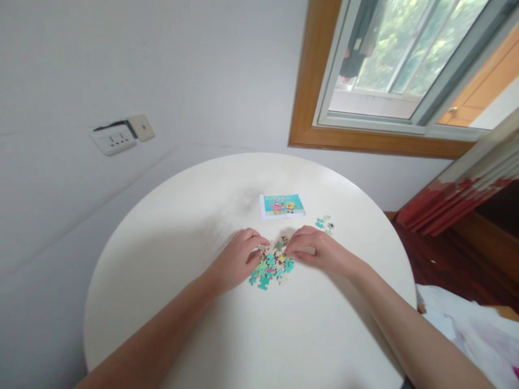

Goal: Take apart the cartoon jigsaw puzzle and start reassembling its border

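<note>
A loose heap of jigsaw puzzle pieces [270,263], mostly teal with some pale and dark ones, lies on the round white table [141,281]. My left hand [239,259] rests at the heap's left side, thumb and forefinger apart and curved over the pieces. On the opposite side, my right hand [314,248] reaches in with bent fingers, its fingertips touching the upper right pieces. A gap shows between its thumb and fingers, and no held piece is visible. Behind the heap lies a small picture card [283,206] with a pink and a yellow cartoon figure on teal.
A few separate puzzle pieces [324,223] lie right of the card, beyond my right hand. The table's far edge comes close to the wall with a socket [115,139]. A wood-framed window [302,135], a red and white curtain [458,189] and white plastic bags [466,329] are at the right.
</note>
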Demonstrator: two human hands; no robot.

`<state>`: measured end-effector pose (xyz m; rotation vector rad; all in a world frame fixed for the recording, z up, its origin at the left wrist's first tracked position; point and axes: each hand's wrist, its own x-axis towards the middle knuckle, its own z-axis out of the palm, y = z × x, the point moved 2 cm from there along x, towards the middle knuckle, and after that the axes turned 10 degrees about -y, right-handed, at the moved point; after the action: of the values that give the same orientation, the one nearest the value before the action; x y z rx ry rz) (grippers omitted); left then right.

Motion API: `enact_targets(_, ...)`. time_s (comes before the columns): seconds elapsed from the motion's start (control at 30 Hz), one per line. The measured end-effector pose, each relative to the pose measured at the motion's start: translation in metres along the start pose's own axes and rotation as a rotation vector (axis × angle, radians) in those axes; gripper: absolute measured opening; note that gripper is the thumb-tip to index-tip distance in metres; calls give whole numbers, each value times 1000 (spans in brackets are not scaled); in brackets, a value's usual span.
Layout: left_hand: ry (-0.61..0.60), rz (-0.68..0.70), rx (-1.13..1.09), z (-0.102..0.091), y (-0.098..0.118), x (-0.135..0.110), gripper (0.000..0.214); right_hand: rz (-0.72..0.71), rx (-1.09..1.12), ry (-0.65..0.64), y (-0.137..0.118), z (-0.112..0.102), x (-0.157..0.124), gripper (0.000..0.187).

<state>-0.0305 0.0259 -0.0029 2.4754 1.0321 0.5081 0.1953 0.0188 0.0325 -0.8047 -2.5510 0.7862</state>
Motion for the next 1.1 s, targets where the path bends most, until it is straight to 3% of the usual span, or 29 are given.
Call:
enact_targets(0.2, 19, 2, -1, 1, 0, 0, 28, 85, 11, -150, 3, 0, -5, 11)
enact_targets(0.37, 2, 2, 5, 0, 0, 0, 27, 123, 134, -186, 4, 9, -2, 1)
enact_targets(0.57, 3, -3, 7, 0, -1, 0, 27, 186, 213, -190, 6, 9, -3, 9)
enact_targets(0.93, 3, -3, -2, 0, 0, 0, 26, 234, 263, -249, 6, 8, -6, 5)
enact_targets(1.03, -3, -6, 4, 0, -1, 0, 26, 305, 314, -190, 13, 1, -9, 6)
enact_targets(1.1, -5, -3, 11, 0, -1, -1, 27, 358, 255, -60, 22, -9, -13, 7)
